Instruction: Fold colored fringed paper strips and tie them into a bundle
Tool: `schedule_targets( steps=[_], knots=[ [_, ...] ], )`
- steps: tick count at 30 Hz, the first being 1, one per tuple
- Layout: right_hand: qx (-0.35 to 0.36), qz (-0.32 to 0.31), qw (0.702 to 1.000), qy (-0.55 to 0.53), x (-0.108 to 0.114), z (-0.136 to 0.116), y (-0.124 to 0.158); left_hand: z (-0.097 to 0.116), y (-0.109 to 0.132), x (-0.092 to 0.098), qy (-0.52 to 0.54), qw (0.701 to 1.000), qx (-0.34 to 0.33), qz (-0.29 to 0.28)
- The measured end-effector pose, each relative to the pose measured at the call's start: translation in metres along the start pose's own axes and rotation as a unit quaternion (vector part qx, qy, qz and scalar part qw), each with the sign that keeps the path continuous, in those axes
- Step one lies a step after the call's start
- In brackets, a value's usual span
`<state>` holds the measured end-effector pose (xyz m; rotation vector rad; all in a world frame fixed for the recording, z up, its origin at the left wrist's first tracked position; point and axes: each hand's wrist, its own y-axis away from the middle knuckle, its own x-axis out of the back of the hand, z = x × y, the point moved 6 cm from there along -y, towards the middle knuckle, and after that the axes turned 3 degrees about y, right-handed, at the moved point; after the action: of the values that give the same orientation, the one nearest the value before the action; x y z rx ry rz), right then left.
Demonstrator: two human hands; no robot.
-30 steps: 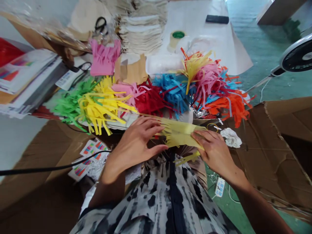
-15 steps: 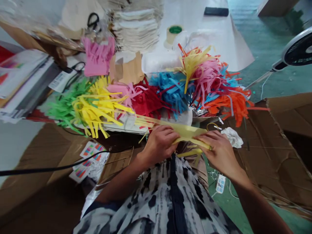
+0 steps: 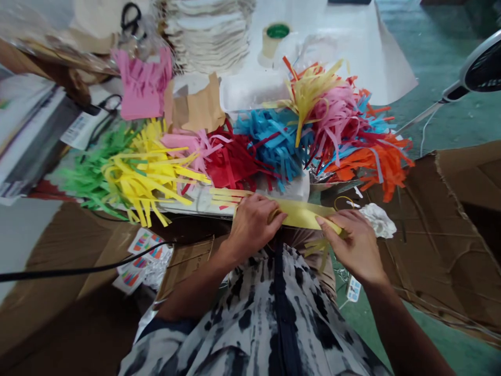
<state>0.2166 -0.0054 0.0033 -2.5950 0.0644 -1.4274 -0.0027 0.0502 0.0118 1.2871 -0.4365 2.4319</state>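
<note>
Our left hand (image 3: 252, 224) closed around one end of the yellow fringed paper strip (image 3: 303, 214), our right hand (image 3: 354, 245) pinching its other end, strip stretched between them just before the pile of coloured paper fringes (image 3: 250, 151), crumpled white paper (image 3: 378, 219) beside our right hand

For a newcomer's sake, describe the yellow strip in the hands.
Find the long heap of coloured paper fringes. Just below it, the left hand and right hand pinch a flat pale-yellow strip. Unlike the loose bright-yellow fringe pile at the left, it is smooth and stretched between them.
</note>
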Motion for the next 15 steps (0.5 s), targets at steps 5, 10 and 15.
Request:
schedule_targets(
  steps=[5, 10, 15],
  knots=[
    [-0.008, 0.016, 0.990, 0.139, -0.004, -0.005, -0.004, -0.001, -0.006, -0.001, -0.031, 0.999, 0.022, 0.000],
    [-0.006, 0.000, 0.985, 0.174, -0.009, -0.008, -0.008, -0.005, -0.012, 0.001, -0.036, 0.999, 0.029, -0.011],
    [-0.020, -0.005, 0.982, 0.188, -0.008, -0.009, -0.011, -0.004, -0.015, -0.001, -0.085, 0.996, 0.026, -0.007]
  ],
)
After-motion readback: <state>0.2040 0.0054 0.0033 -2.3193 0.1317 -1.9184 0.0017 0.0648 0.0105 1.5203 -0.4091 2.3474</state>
